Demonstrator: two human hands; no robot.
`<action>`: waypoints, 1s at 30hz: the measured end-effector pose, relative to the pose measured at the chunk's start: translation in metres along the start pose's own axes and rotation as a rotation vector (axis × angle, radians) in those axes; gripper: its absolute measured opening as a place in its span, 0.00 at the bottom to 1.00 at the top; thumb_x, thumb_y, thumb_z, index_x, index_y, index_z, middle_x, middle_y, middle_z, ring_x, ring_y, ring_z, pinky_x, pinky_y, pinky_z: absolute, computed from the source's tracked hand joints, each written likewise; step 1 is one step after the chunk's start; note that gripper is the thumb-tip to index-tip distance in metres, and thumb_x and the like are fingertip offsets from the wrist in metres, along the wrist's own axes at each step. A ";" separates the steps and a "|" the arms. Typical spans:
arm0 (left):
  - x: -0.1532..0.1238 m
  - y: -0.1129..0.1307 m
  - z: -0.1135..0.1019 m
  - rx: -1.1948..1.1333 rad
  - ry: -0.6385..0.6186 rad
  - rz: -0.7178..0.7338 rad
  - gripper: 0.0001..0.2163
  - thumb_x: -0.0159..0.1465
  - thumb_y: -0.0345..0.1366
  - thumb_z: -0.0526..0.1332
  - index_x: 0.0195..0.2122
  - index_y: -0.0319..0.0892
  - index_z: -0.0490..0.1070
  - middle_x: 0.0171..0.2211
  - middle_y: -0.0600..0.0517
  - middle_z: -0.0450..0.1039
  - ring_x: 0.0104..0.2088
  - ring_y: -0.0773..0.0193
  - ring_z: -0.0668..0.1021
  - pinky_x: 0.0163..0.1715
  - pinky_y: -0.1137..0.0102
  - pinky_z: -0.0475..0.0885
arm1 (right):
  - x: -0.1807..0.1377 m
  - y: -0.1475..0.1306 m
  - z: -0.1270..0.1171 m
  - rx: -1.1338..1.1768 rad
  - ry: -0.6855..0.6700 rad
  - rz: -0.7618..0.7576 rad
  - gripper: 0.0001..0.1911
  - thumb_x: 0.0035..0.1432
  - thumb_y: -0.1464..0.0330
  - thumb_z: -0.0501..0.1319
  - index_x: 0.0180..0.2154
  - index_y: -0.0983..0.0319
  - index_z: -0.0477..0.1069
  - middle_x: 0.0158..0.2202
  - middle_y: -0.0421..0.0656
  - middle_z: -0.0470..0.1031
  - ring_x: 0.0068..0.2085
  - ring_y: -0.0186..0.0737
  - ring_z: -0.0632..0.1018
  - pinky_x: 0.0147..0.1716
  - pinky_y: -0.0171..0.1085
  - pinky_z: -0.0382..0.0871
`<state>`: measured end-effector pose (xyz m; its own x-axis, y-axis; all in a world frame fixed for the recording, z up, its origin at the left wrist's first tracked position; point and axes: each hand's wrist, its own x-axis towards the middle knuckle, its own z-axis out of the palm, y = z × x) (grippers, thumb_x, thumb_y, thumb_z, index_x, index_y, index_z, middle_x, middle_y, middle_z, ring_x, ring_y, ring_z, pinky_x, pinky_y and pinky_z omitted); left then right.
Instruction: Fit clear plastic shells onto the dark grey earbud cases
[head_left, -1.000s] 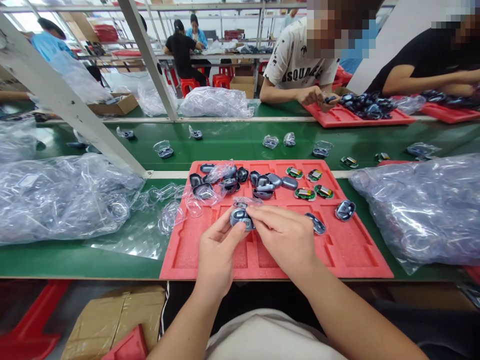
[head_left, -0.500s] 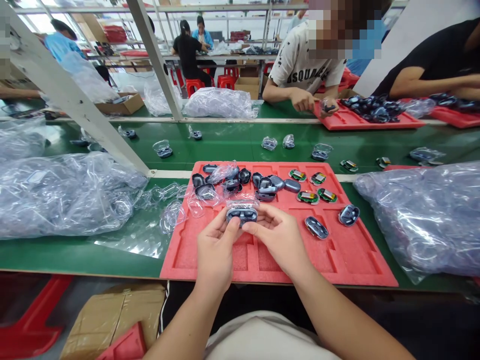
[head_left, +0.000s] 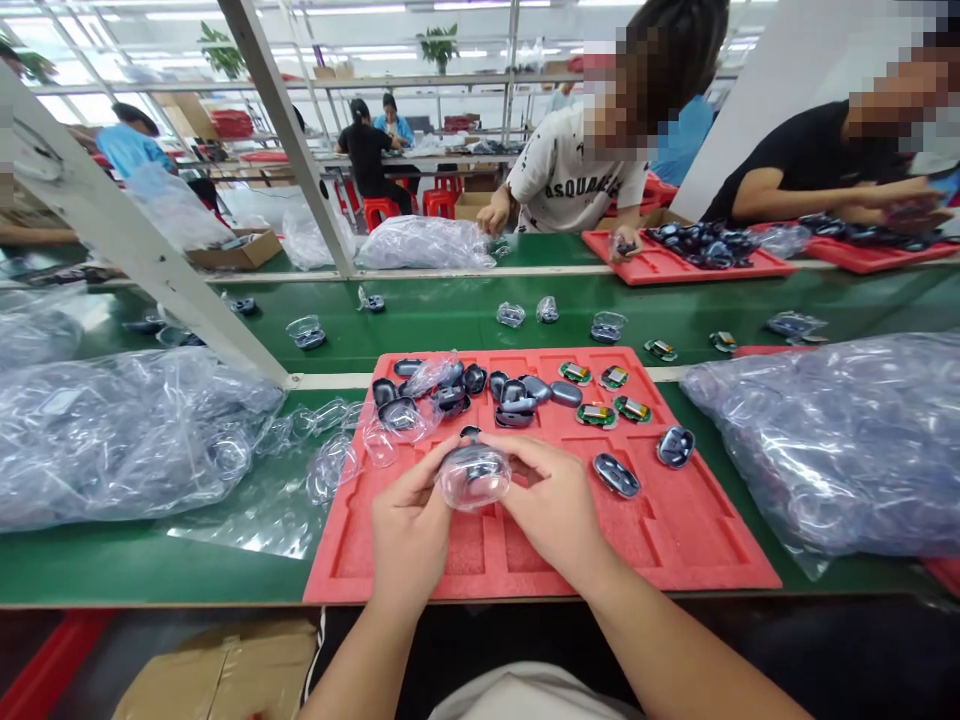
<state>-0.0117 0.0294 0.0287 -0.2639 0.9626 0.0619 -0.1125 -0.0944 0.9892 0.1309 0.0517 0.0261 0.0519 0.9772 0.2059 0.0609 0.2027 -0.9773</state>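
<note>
Between my two hands, above the front of the red foam tray (head_left: 525, 560), is a dark earbud charging case (head_left: 474, 470) with a clear plastic cover toward me. My left hand (head_left: 412, 520) is closed on its left side, and my right hand (head_left: 551, 495) grips the right side. Some fingertips are hidden behind the case. Beyond it in the tray lie dark case shells (head_left: 517, 395) and clear covers (head_left: 431, 375). Several green circuit boards with batteries (head_left: 596, 413) sit at the tray's back right. Two oval case inserts (head_left: 616, 475) (head_left: 676, 447) rest right of my right hand.
Large plastic bags of clear parts flank the tray, one left (head_left: 127, 440) and one right (head_left: 825, 440). Loose clear covers (head_left: 334, 465) lie by the tray's left edge. Cases and boards sit on the green belt (head_left: 427, 320) behind. A slanted metal post (head_left: 172, 260) stands left. Co-workers (head_left: 577, 170) sit opposite.
The case in my hands has been turned, so its clear cover now faces me. My view has tilted up slightly. A co-worker opposite has moved one hand to a plastic bag.
</note>
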 end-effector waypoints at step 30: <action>0.044 0.001 -0.028 -0.432 0.045 -0.286 0.25 0.57 0.36 0.78 0.56 0.46 0.80 0.56 0.45 0.82 0.60 0.51 0.80 0.62 0.60 0.75 | 0.082 -0.014 0.038 -0.176 -0.304 -0.135 0.11 0.61 0.70 0.68 0.43 0.53 0.86 0.44 0.41 0.87 0.46 0.43 0.85 0.51 0.44 0.79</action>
<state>-0.0505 0.0649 0.0287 -0.2042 0.9543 -0.2180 -0.5692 0.0654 0.8196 0.0968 0.1315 0.0547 -0.2653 0.9219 0.2824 0.2189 0.3429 -0.9135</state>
